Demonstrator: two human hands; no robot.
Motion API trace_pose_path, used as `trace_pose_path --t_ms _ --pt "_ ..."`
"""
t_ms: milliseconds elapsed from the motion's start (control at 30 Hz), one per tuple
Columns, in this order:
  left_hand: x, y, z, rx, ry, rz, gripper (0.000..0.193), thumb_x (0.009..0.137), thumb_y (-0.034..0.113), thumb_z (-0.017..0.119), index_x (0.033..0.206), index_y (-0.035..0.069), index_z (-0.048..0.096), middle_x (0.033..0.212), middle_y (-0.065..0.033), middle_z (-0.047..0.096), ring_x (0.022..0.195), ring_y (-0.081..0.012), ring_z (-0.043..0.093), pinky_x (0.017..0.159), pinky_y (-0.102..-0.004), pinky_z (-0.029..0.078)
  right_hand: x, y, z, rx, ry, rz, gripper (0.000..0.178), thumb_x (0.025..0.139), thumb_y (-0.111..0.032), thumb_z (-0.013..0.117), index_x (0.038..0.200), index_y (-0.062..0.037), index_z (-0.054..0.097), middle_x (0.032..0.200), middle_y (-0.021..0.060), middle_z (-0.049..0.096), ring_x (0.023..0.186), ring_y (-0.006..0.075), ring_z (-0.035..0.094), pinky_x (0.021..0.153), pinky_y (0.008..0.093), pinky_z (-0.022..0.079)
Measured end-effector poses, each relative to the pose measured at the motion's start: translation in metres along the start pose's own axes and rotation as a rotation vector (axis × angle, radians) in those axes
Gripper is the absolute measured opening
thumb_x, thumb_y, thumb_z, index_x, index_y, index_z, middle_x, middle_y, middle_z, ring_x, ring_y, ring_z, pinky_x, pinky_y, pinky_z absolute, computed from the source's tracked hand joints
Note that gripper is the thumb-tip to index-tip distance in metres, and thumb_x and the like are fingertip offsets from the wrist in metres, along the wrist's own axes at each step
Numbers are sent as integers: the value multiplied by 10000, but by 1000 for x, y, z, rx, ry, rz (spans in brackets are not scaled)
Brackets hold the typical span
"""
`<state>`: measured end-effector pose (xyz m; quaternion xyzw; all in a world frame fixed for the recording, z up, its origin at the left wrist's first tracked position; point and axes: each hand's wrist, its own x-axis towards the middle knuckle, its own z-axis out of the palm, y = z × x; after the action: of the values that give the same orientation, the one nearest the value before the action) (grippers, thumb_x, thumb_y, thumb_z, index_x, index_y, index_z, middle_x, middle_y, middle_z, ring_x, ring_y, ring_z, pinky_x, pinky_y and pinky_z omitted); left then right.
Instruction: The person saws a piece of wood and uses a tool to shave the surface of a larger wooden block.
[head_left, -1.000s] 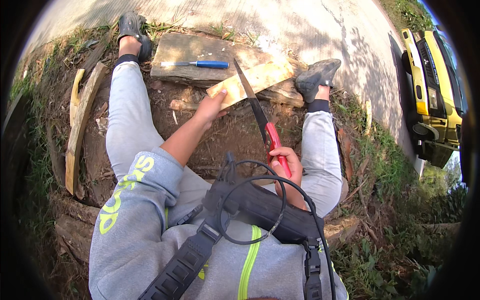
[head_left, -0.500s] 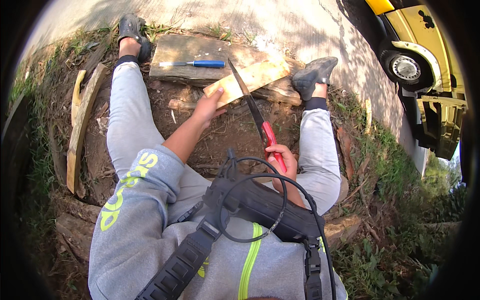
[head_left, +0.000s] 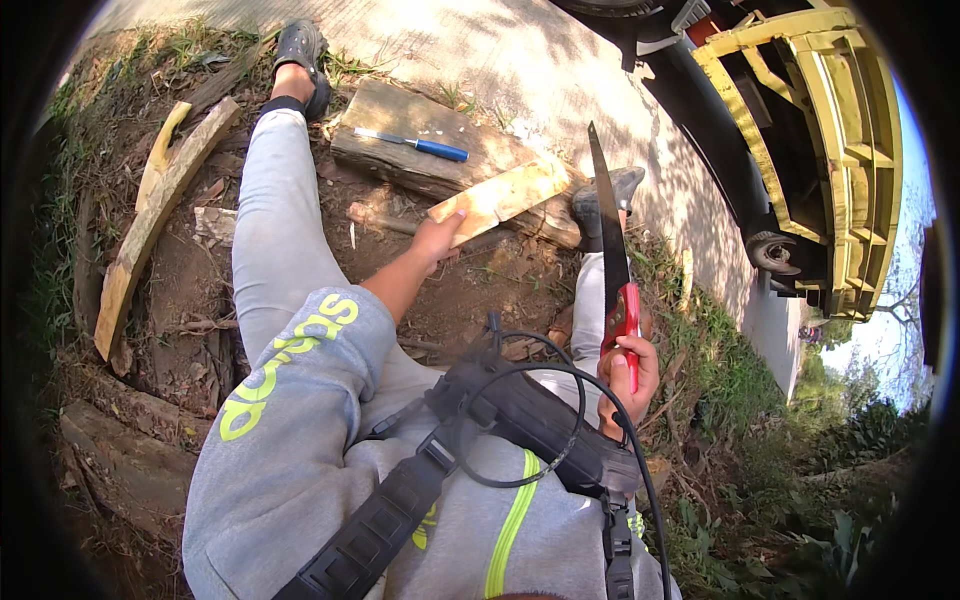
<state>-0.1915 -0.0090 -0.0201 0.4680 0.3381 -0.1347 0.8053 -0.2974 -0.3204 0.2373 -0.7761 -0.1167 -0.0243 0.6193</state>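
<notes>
My left hand (head_left: 437, 243) grips the near end of a flat pale wooden board (head_left: 505, 200), thumb on top and fingers underneath. The board's far end rests on a thick weathered plank (head_left: 400, 155) on the ground. In my right hand (head_left: 630, 378) is a handsaw (head_left: 611, 230), held by its red handle with the dark, tapering blade pointing up and away. The blade stands apart from the board, to its right. A chisel (head_left: 437, 150) with a blue handle lies on the plank's left part.
Two pieces of wood, one long and squared (head_left: 150, 240) and one short and curved (head_left: 160, 160), lie left of my left leg. A stick (head_left: 380, 218) is on the dirt before the plank. Beyond the concrete road (head_left: 540, 60) stands a yellow truck (head_left: 850, 150). Black straps and a looped cable (head_left: 580, 410) cross my front.
The saw has lifted off the board and swung right, turning more upright, with my right hand. My left hand keeps its hold on the board. The whole view has turned, showing more of the truck.
</notes>
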Motion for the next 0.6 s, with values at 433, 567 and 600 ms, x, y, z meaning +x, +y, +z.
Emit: trace_pose_path --t_ms 433,567,600 --pt "9 17 -38 76 56 151 561 996 498 750 1324 46 688 1082 -101 782 813 -219 766 755 -387 622 -71 -84 -77 -159 387 -87 203 1054 -38 481 1207 -54 614 711 -45 444 554 47 383 491 249 345" --pt "4 21 -54 114 41 97 583 1004 515 728 1400 94 654 1191 -108 759 947 -257 770 854 -431 626 -65 -79 -102 -136 487 -142 198 1054 -20 480 1189 -44 623 755 -27 498 526 42 384 456 231 316" --pt "4 21 -53 112 51 85 591 1001 526 726 1402 99 653 1200 -106 754 936 -257 769 846 -425 626 -62 -77 -113 -148 509 -140 199 1051 -8 486 1188 -35 627 772 -20 526 514 40 384 442 227 310"
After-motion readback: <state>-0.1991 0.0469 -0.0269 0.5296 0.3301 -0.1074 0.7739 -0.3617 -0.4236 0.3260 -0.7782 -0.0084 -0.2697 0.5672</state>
